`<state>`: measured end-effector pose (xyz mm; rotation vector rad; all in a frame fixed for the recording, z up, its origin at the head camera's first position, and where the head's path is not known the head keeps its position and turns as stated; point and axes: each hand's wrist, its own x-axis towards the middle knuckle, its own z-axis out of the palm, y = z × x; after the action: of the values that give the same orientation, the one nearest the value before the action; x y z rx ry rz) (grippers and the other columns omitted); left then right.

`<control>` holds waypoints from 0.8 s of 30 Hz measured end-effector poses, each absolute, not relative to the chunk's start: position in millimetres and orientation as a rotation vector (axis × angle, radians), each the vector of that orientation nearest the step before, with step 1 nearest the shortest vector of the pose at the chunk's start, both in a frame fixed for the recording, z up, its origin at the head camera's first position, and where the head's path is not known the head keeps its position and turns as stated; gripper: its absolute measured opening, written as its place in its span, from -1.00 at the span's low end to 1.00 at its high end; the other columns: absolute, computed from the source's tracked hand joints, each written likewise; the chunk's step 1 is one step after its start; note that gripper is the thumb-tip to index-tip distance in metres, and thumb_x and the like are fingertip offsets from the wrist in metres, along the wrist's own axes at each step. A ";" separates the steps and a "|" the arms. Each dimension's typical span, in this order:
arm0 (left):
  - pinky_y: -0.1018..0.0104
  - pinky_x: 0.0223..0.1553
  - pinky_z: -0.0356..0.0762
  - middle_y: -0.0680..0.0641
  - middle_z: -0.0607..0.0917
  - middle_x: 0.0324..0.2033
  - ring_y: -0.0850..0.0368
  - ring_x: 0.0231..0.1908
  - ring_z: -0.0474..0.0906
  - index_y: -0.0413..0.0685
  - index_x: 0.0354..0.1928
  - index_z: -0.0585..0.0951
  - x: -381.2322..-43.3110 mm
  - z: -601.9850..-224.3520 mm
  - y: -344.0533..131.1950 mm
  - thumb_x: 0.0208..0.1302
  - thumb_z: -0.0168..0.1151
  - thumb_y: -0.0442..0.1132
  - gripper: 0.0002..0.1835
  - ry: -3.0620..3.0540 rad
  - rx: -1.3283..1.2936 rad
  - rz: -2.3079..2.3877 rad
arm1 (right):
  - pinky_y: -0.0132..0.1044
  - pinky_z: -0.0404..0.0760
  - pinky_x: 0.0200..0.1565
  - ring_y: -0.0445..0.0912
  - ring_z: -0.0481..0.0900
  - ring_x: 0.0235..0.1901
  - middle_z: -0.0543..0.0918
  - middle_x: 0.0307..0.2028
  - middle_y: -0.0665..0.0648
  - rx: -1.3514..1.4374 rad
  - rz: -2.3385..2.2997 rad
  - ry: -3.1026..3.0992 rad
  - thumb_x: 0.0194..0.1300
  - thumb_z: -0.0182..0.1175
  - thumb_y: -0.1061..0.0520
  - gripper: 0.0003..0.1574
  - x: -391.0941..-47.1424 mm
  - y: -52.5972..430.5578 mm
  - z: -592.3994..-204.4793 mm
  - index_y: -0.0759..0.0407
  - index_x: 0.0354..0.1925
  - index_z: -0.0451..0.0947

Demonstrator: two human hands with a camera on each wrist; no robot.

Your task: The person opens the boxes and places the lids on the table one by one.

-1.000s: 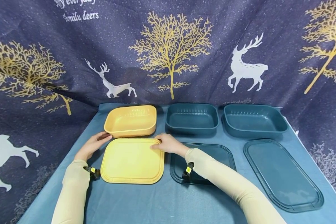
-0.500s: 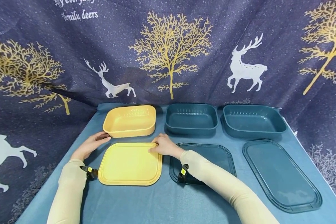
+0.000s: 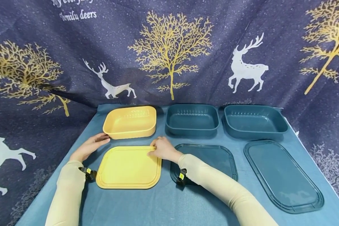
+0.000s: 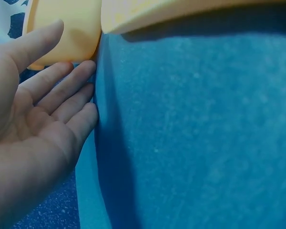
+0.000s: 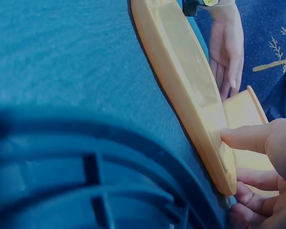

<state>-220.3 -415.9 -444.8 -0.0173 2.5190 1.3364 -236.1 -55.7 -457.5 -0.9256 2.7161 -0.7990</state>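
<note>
My right hand (image 3: 164, 150) pinches the far right corner of a yellow rectangular lid (image 3: 127, 169). In the right wrist view the thumb (image 5: 245, 137) lies on the lid's top, while the other fingers are at its edge. Behind the lid stands an uncovered yellow box (image 3: 132, 134). My left hand (image 3: 88, 147) is at this box's near left corner, with its fingers relaxed and holding nothing. From the left wrist view, the fingertips (image 4: 88, 66) show right beside the table, just under the box's wall (image 4: 78, 45).
Two dark teal boxes, one in the middle (image 3: 193, 132) and one at right (image 3: 257, 134), stand along the back. In front lie two teal lids: one (image 3: 212, 157) partly under my right forearm, another (image 3: 285, 179) set at a slant. A patterned cloth (image 3: 186, 78) hangs behind the table.
The yellow lid has shifted toward me and slightly left, with my right hand on its corner, so the gap to the yellow box is wider. My left hand stays by the box.
</note>
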 end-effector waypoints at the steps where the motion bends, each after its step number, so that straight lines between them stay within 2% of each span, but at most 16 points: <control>1: -0.43 0.38 -0.10 -0.42 0.17 0.46 -0.40 0.48 -0.05 -0.30 0.56 0.03 -220.5 -444.5 -416.4 0.51 0.14 0.06 -0.14 2.518 -0.005 1.333 | -0.20 0.41 0.13 -0.10 0.49 -0.06 0.68 -0.18 -0.04 -0.917 -0.802 2.714 0.25 0.43 -0.14 -0.55 -235.1 -56.3 -456.9 0.09 -0.01 0.73; 8: -0.41 0.37 0.00 -0.45 0.20 0.44 -0.42 0.45 0.03 -0.36 0.53 0.08 -219.4 -433.5 -419.1 0.55 0.05 0.10 -0.18 2.579 0.022 1.204 | -0.18 0.50 0.13 0.01 0.51 0.09 0.65 0.00 0.06 -0.913 -0.767 2.717 0.30 0.37 -0.17 -0.45 -228.0 -60.6 -454.9 0.10 0.13 0.67; 12: -0.41 0.30 0.15 -0.55 0.20 0.39 -0.52 0.37 0.10 -0.45 0.52 0.03 -219.1 -410.4 -415.9 0.57 -0.05 0.14 -0.15 2.674 -0.026 0.972 | -0.15 0.50 0.10 0.02 0.48 0.09 0.56 0.04 0.07 -0.951 -0.729 2.727 0.36 0.31 -0.20 -0.41 -222.8 -58.2 -451.8 0.05 0.23 0.60; 16: -0.44 0.25 0.21 -0.60 0.16 0.38 -0.59 0.33 0.13 -0.47 0.52 0.00 -217.0 -377.8 -408.2 0.57 -0.14 0.20 -0.12 2.797 -0.074 0.789 | 0.00 0.40 0.19 0.04 0.44 0.18 0.54 0.12 0.06 -1.035 -0.740 2.702 0.43 0.24 -0.16 -0.49 -217.7 -50.3 -438.4 0.00 0.24 0.59; 21: -0.42 0.24 0.20 -0.51 0.27 0.38 -0.53 0.32 0.21 -0.33 0.52 0.16 -207.4 -342.6 -377.9 0.56 -0.12 0.21 -0.18 3.081 0.002 0.792 | 0.06 0.35 0.31 0.01 0.44 0.27 0.60 0.18 0.03 -1.286 -0.761 2.609 0.48 0.19 -0.10 -0.55 -210.3 -34.5 -406.3 0.01 0.23 0.61; 24: -0.33 0.27 0.23 -0.40 0.42 0.34 -0.42 0.32 0.31 -0.21 0.46 0.36 -202.1 -328.1 -344.2 0.55 0.04 0.09 -0.34 3.289 0.192 0.880 | -0.08 0.41 0.26 -0.10 0.50 0.20 0.64 0.11 -0.03 -1.470 -0.870 2.605 0.49 0.18 -0.07 -0.60 -206.1 -17.8 -383.1 0.02 0.18 0.64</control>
<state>-202.1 -344.2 -328.1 0.1916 3.2885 0.8802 -206.1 -17.8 -383.1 -1.4702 2.6052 -0.8704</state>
